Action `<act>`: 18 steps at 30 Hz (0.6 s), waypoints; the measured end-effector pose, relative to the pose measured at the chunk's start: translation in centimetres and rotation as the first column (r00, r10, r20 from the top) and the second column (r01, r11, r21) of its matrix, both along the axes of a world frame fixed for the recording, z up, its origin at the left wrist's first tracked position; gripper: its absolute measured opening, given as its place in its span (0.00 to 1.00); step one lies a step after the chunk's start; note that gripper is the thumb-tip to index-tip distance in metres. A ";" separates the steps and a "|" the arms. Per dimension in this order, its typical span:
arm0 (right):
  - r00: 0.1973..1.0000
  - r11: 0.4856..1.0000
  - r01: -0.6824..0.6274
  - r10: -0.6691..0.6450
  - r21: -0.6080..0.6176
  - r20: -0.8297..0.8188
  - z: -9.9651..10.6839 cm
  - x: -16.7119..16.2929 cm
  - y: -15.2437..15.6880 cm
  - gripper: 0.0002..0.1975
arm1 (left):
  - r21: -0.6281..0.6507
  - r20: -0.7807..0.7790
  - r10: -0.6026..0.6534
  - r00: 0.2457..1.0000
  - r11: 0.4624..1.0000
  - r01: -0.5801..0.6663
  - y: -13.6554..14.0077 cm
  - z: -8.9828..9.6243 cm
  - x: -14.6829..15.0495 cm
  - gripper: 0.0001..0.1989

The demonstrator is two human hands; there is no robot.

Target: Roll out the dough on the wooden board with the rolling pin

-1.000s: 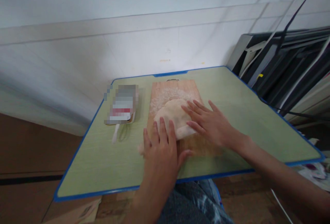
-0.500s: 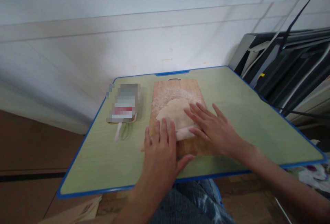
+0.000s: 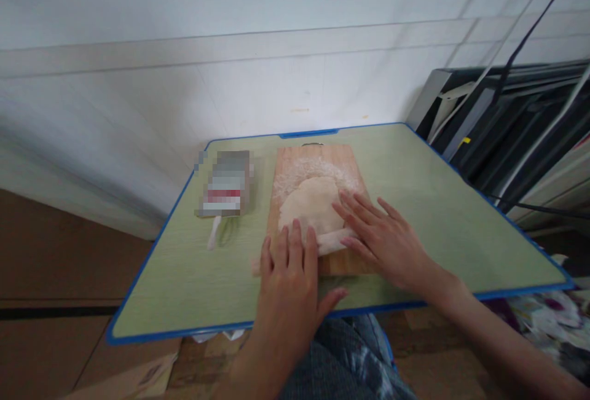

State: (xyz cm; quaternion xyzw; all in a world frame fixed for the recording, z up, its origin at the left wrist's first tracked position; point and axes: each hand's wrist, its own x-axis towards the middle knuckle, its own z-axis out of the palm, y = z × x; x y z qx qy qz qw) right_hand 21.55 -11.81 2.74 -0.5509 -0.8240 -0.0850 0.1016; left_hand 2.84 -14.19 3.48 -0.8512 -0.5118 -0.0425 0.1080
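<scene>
A flat, rounded sheet of dough [image 3: 310, 200] lies on a wooden cutting board [image 3: 318, 153] dusted with white flour. Across the dough's near edge rests a pale rolling pin [image 3: 330, 242], its left end sticking out past the board. My left hand [image 3: 289, 286] lies flat over the pin's left part, fingers stretched forward and thumb out to the side. On the pin's right part is my right hand [image 3: 380, 234], palm down with the fingers spread. Both hands hide much of the pin, and neither wraps round it.
The board stands on a small green table [image 3: 428, 203] with a blue rim, against a white wall [image 3: 276, 86]. Left of the board are a blurred-out package [image 3: 225, 182] and a white handle [image 3: 214, 232]. Dark folded frames [image 3: 516, 123] lean at the right.
Both hands and the rolling pin sit at nearly the same place on the board, slightly nearer to me at the left hand. The camera view has shifted a little.
</scene>
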 end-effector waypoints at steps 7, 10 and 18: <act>0.996 0.985 -0.044 0.056 0.168 -0.073 -1.5 0.6 -3.1 0.21 | 0.098 0.054 -0.194 0.979 0.977 0.189 -2.5 -0.8 -2.1 0.40; 0.990 0.986 -0.029 0.051 0.167 -0.132 -1.7 0.7 -3.2 0.17 | -0.092 0.181 -0.299 0.937 0.943 0.319 -1.0 1.3 -4.2 0.32; 0.971 0.980 -0.043 0.087 0.195 -0.223 -2.3 0.9 -3.1 0.15 | -0.294 0.463 -0.051 0.885 0.933 0.207 11.0 4.1 -1.7 0.23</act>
